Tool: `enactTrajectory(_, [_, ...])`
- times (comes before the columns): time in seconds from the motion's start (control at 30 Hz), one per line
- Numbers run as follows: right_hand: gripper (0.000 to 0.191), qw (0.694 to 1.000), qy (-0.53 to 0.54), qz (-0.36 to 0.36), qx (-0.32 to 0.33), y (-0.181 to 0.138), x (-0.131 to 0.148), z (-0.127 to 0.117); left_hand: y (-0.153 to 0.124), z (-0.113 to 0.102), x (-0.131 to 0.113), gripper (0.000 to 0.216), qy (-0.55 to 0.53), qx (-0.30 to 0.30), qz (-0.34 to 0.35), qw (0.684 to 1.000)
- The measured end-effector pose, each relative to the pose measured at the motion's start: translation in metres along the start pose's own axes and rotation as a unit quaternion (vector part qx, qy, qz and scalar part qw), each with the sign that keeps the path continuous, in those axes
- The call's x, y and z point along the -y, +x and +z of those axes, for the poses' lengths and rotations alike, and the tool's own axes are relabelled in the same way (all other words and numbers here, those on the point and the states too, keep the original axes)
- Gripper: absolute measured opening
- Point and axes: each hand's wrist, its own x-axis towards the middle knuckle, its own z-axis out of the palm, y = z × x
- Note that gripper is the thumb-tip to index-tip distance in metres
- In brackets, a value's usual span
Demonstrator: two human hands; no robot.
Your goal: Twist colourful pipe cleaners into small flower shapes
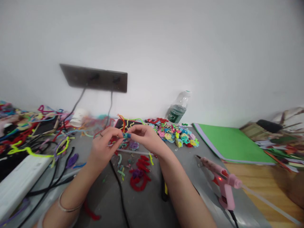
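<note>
My left hand (104,144) and my right hand (147,137) meet above the grey table, fingertips pinched on a small blue-teal piece of pipe cleaner (125,135). Its exact shape is too small to make out. Just below and behind the fingers lies a purple fuzzy flower (134,145). Nearer to me, between my forearms, are a coiled red pipe cleaner (142,163) and a red loop (139,186) with a purple bit on it. A yellow-and-black tool (164,188) is partly hidden by my right forearm.
A pink glue gun (223,182) with a lit red light lies at the right, its cord trailing forward. Colourful fuzzy flowers (175,134) are heaped by a bottle (179,107). Green sheets (235,142) lie beyond. A white power strip (23,180), cables and tangled pipe cleaners crowd the left.
</note>
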Motion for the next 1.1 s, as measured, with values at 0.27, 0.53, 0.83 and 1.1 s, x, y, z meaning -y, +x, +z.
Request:
enactTrajectory(0.27, [0.007,0.991,-0.088,-0.09,-0.055,0.0,0.005,0.008,0.001,-0.001,0.002,0.006,0.035,-0.001,-0.005,0.999])
enactTrajectory(0.53, [0.015,0.97,-0.227,-0.058,-0.071,-0.008,0.004,0.011,-0.003,0.004,0.006,0.008,0.037,0.019,0.016,0.999])
enactTrajectory(0.83, [0.01,0.97,-0.24,0.028,-0.003,-0.013,0.012,-0.002,-0.011,0.008,0.008,0.013,0.035,0.081,0.093,0.992])
enactTrajectory(1.1, [0.011,0.977,-0.208,-0.04,-0.026,-0.007,0.006,0.002,-0.001,0.01,0.004,0.005,-0.107,0.035,-0.106,0.988])
